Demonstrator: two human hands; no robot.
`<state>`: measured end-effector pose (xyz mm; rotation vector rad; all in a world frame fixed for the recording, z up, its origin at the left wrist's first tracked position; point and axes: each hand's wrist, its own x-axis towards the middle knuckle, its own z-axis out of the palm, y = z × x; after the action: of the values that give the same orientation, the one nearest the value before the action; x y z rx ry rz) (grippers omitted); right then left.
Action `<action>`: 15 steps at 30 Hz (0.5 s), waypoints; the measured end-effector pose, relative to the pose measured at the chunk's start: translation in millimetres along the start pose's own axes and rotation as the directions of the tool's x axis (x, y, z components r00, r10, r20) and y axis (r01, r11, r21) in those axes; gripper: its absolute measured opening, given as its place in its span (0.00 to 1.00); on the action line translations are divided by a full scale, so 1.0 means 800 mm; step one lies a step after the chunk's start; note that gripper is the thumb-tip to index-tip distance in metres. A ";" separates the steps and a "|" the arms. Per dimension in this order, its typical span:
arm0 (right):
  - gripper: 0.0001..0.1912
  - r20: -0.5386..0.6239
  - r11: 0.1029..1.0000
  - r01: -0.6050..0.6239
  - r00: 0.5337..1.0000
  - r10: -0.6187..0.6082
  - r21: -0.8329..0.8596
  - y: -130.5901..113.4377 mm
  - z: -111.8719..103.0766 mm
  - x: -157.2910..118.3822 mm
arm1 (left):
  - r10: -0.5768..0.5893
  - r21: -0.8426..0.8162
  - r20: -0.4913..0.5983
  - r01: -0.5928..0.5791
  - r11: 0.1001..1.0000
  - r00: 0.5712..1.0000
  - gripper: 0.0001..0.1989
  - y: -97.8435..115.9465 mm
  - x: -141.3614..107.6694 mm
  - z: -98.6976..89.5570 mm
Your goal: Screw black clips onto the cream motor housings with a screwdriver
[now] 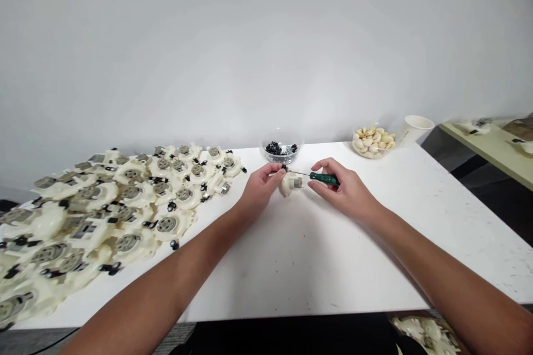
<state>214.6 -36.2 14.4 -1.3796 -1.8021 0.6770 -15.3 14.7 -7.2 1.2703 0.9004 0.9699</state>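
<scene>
Near the middle of the white table, my left hand (266, 180) is closed on a cream plastic motor housing (288, 183) with a small metal motor at its right side. A small black part (284, 167) sits at the top of this housing, by my left fingertips. My right hand (339, 186) grips the green handle of a screwdriver (323, 178). Its thin shaft points left, and the tip meets or nearly meets the black part; I cannot tell whether they touch. Fingers hide part of the housing.
Many similar motor housings (133, 191) lie crowded on the left of the table (291, 266). Against the wall stand a clear bowl of black parts and screws (282, 150), a bowl of cream pieces (373, 141) and a paper cup (415, 127). A box of housings (427, 335) sits below the front edge.
</scene>
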 end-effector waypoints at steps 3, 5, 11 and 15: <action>0.09 0.006 0.997 0.073 0.997 -0.074 0.039 0.002 -0.005 0.003 | -0.001 0.017 -0.009 0.001 1.000 1.000 0.15 0.003 -0.002 0.001; 0.08 -0.030 0.992 0.127 0.992 -0.126 0.020 0.002 -0.008 0.004 | 0.004 0.045 -0.002 -0.004 0.999 1.000 0.15 0.004 -0.003 0.002; 0.10 -0.077 0.989 0.138 0.987 -0.141 -0.050 -0.002 -0.010 0.000 | 0.031 0.053 0.010 -0.032 0.998 0.999 0.15 0.003 -0.005 0.002; 0.18 -0.054 0.996 0.000 0.999 -0.005 -0.084 -0.007 -0.006 -0.002 | 0.034 0.053 0.011 -0.034 0.998 0.999 0.15 0.000 -0.005 0.002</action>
<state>215.4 -39.6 20.9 -1.4375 -1.8068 0.5622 -14.9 10.6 -6.7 1.3386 0.9046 0.9706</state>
